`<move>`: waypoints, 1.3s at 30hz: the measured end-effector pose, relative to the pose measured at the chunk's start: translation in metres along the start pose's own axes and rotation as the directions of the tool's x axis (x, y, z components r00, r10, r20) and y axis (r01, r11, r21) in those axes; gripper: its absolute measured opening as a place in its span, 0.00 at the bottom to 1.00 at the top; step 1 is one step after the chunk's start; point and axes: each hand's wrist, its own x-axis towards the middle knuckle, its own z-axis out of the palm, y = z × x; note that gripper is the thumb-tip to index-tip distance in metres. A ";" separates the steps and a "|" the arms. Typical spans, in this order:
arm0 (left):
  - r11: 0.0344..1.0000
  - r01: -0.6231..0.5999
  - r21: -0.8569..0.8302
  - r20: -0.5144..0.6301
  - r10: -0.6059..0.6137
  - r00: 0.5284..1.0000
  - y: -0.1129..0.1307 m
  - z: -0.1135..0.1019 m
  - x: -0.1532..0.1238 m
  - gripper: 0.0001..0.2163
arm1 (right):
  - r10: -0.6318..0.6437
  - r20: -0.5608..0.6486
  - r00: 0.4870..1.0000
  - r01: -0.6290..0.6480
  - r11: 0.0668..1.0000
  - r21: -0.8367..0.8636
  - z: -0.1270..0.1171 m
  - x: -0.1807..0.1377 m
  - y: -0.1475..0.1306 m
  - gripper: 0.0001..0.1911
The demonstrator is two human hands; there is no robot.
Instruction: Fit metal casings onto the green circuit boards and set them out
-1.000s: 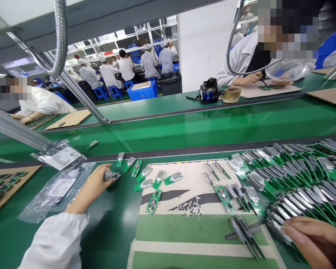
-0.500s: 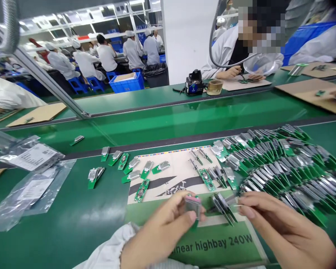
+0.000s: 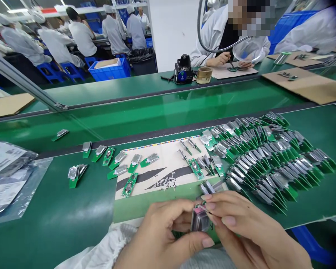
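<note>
My left hand [image 3: 168, 231] is closed around a small circuit board [image 3: 201, 219] with a silvery metal can and a pink patch near its upper end. The fingers of my right hand [image 3: 240, 220] are pinched at that upper end, holding a thin pale piece [image 3: 204, 208] too small to identify. Just beyond the hands, a couple of boards [image 3: 205, 188] lean together, partly hidden by my fingers. Tiny metal-and-black parts [image 3: 166, 182] are scattered on the printed sheet [image 3: 145, 205] under my work.
Rows of boards [image 3: 257, 164] stand stacked at the right. Several loose boards [image 3: 136, 161] lie at the left and on the sheet. Plastic bags [image 3: 11, 186] rest at far left. Across the green bench, a person [image 3: 215, 48] works beside a tape roll [image 3: 204, 75].
My right hand has moved left, bringing the thin piece to the top of the board in my left hand. The view has shifted, and the hands now meet.
</note>
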 end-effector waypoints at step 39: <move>0.992 -0.056 0.111 -0.040 0.061 0.997 0.009 0.004 0.001 0.11 | 0.030 0.098 0.995 -0.030 1.000 -0.003 -0.009 -0.010 0.005 0.12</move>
